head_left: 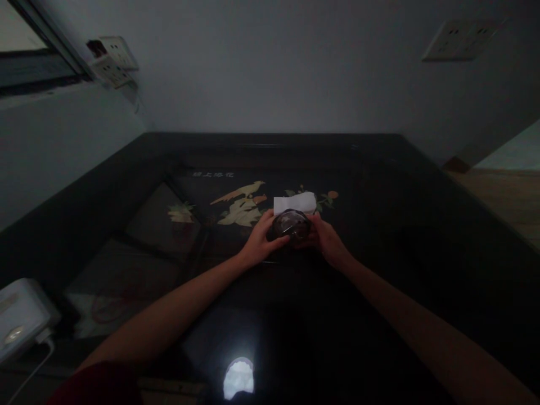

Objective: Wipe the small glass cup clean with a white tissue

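From my remote feed, the table point(358, 315) is black & glossy, v. smooth, w/ mirror-like reflections incl. a bright scalloped patch near the middle. Its top bears a flat bird-and-flower picture point(242, 197) in cream, orange & green, plus a row of pale characters point(213, 175) at the far left of it. The wall point(274, 73) behind is matte, plain grey in this dim light. Sockets point(459, 39) far right are pale, rectangular plates; more of the same far left.

The item point(291, 224) is at approx. the table's centre, between my hands: dark, rounded, shiny, glass-like, w/ pale glints on top; too dim to tell its exact type. White paper point(297, 202), a flat oblong w/ a slightly wavy far edge, shows just beyond it; can't tell if they touch.

My left hand point(260, 241) is clamped on the item's left side, thumb along its near edge. My right hand point(329, 241) is closed on its right side, some fingers lost in shadow. Near left: a white box point(21, 312), smooth w/ rounded corners, & its thin white cable point(42, 354).
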Motion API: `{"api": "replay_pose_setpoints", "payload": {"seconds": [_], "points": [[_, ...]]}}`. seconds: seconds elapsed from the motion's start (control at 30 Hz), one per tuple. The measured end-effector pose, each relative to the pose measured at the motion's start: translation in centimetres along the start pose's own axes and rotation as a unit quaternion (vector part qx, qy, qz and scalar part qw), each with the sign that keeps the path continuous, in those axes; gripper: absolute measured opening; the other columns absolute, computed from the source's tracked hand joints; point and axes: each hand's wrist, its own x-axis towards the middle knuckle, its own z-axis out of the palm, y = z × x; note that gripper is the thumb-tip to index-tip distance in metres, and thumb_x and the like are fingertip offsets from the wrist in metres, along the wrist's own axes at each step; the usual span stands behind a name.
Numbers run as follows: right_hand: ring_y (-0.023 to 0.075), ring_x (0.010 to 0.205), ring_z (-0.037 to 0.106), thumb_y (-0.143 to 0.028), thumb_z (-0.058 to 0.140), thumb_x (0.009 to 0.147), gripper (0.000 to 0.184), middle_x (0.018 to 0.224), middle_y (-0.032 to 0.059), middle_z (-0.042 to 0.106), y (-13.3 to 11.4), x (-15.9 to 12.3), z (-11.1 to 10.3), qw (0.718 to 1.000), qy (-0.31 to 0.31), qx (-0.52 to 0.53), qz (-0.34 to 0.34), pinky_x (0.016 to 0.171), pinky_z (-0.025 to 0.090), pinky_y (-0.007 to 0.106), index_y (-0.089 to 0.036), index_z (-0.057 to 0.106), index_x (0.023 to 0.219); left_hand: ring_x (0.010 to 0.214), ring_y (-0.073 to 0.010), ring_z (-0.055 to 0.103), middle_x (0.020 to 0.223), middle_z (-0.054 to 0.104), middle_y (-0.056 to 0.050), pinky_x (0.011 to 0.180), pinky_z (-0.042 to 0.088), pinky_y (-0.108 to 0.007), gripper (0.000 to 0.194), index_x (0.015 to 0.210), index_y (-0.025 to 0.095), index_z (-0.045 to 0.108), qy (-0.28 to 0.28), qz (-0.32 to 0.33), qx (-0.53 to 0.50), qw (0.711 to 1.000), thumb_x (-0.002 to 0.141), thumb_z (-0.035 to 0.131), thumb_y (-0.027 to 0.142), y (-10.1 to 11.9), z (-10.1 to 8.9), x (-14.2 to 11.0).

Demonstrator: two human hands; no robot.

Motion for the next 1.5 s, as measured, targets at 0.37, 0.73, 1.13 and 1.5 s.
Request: {"api": "replay_pose_setpoints", "payload": {"seconds": [0.37, 0.73, 1.13, 1.5], "points": [[0.0236, 0.091, 0.067, -0.061, 0.06, 0.076, 0.046, 0.102, 0.0067, 0.071, 0.7, 0.1, -0.1, 0.977, -0.095, 0.165, 0.1, 0.077, 0.056, 0.042, -0.023, 0.063, 0.101, 0.118, -0.0299, 0.044, 0.126, 0.048, -0.014, 0.103, 0.035, -0.045, 0.063, 0.125, 0.019, 0.053, -0.041, 0.037, 0.046, 0.997, 0.073, 0.065, 0.052, -0.4, 0.5, -0.4], [0.0229, 0.096, 0.063, -0.047, 0.069, 0.074, 0.036, 0.107, 0.0036, 0.067, 0.7, 0.1, 0.2, 0.978, -0.014, 0.208, -0.018, 0.081, 0.056, 0.042, -0.025, 0.059, 0.101, 0.111, -0.0225, 0.055, 0.116, 0.059, -0.007, 0.096, 0.042, -0.037, 0.029, 0.106, 0.022, 0.065, 0.198, -0.078, -0.064, 0.975, 0.083, 0.057, 0.037, -1.0, -0.5, 0.6], [0.0232, 0.109, 0.058, -0.046, 0.073, 0.07, 0.042, 0.116, 0.0049, 0.062, 0.5, 0.0, 0.6, 0.987, 0.005, 0.156, -0.042, 0.099, 0.045, 0.046, -0.025, 0.06, 0.104, 0.084, -0.0194, 0.064, 0.093, 0.068, -0.006, 0.076, 0.052, -0.033, 0.034, 0.098, 0.015, 0.06, 0.18, -0.188, -0.208, 0.943, 0.071, 0.069, 0.033, 0.2, 0.2, 1.0], [0.0231, 0.104, 0.061, -0.049, 0.068, 0.074, 0.039, 0.112, 0.0052, 0.066, 0.8, -0.2, 1.0, 0.987, 0.02, 0.15, -0.052, 0.095, 0.048, 0.046, -0.023, 0.063, 0.101, 0.097, -0.024, 0.058, 0.107, 0.063, -0.01, 0.087, 0.045, -0.035, 0.041, 0.113, 0.015, 0.055, 0.016, -0.056, -0.022, 0.998, 0.081, 0.057, 0.039, 2.4, 0.1, 0.2]]}}
